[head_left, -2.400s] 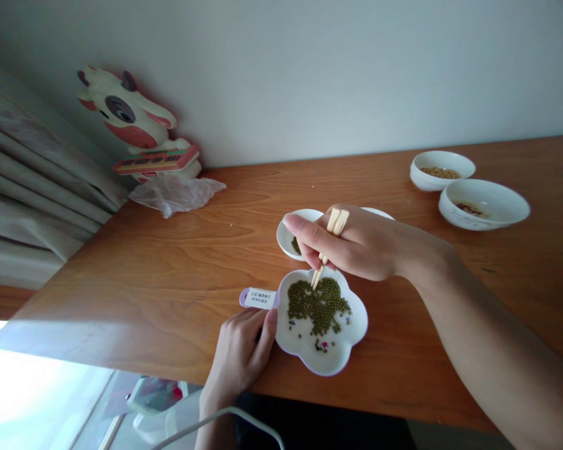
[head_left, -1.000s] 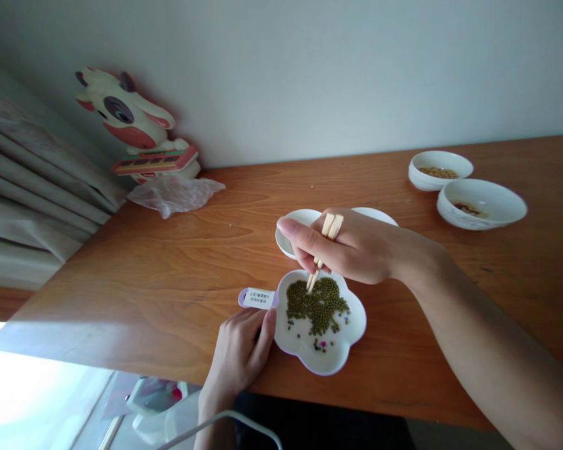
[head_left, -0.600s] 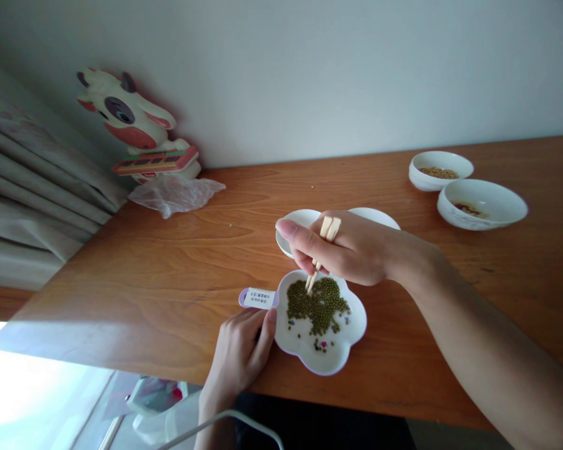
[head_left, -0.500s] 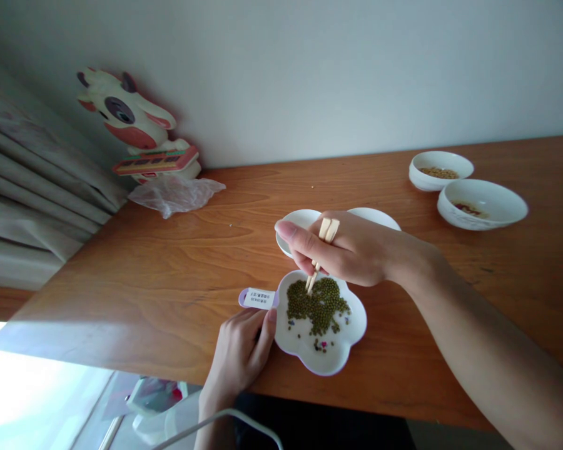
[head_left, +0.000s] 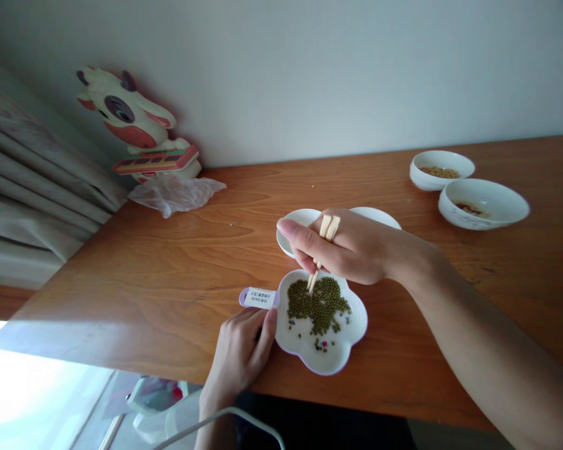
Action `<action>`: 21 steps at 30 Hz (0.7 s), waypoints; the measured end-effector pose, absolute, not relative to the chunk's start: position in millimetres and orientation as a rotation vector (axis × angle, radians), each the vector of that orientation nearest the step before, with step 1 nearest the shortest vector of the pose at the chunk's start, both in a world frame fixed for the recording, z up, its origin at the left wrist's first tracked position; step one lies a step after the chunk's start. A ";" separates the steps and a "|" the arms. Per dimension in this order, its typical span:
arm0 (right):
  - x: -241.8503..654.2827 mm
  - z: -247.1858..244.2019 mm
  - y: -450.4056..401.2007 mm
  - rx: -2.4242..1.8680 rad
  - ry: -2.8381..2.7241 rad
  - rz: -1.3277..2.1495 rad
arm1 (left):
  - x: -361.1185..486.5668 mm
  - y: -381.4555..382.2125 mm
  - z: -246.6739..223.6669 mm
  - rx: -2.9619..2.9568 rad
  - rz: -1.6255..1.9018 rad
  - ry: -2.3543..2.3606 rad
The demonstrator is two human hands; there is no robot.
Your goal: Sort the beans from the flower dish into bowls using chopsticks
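A white flower-shaped plate (head_left: 351, 340) with a purple rim lies near the table's front edge. Green mung beans (head_left: 326, 306) are heaped in its far half, with a few loose ones nearer me. My left hand (head_left: 244, 347) grips the plate beside its labelled handle (head_left: 259, 299), thumb on the rim and fingers curled. Above the far rim, my right hand (head_left: 342, 247) is closed around a pair of wooden chopsticks (head_left: 328, 228); their tips point down into the beans. Whether a bean sits between the tips is too small to tell. Behind that hand, two white bowls (head_left: 296, 218) (head_left: 378, 215) are partly hidden.
At the right stand a bowl (head_left: 417, 178) of yellowish grains and a bowl (head_left: 502, 206) with reddish-brown bits. A cow-shaped toy keyboard (head_left: 141, 125) and a crumpled plastic bag (head_left: 178, 195) are at the back left. A pale cable (head_left: 225, 411) crosses below my left hand.
Almost nothing differs. The chopsticks remain in the beans, and my left hand stays at the plate; the whole view has shifted very slightly.
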State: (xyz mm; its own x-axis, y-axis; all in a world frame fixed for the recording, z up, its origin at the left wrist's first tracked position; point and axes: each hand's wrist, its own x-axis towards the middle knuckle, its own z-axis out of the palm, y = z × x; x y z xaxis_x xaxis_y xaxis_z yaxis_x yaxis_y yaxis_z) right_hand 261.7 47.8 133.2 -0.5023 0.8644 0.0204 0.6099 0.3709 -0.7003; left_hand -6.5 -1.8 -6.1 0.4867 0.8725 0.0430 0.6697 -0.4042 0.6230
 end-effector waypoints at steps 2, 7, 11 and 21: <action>263.4 134.0 47.9 -1.238 -2.232 0.903 | -6.4 -1.6 -6.3 2.197 0.497 1.266; 278.1 146.7 46.8 -1.160 -2.153 0.923 | -6.7 -2.2 -5.5 2.193 0.498 1.266; 293.4 159.2 43.9 -1.149 -1.979 0.821 | -7.5 -2.9 -5.9 2.187 0.488 1.272; 303.0 159.2 49.4 -1.279 -1.744 0.604 | -7.9 -1.9 -7.2 2.178 0.485 1.264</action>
State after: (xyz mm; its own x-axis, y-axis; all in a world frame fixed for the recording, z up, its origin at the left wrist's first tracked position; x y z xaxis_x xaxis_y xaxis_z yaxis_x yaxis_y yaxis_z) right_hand 303.0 49.4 159.2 -0.0971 0.9288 0.3576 0.5088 0.3552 -0.7842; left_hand -7.9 -1.9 -7.2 0.4875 0.8727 0.0261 0.6665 -0.3913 0.6346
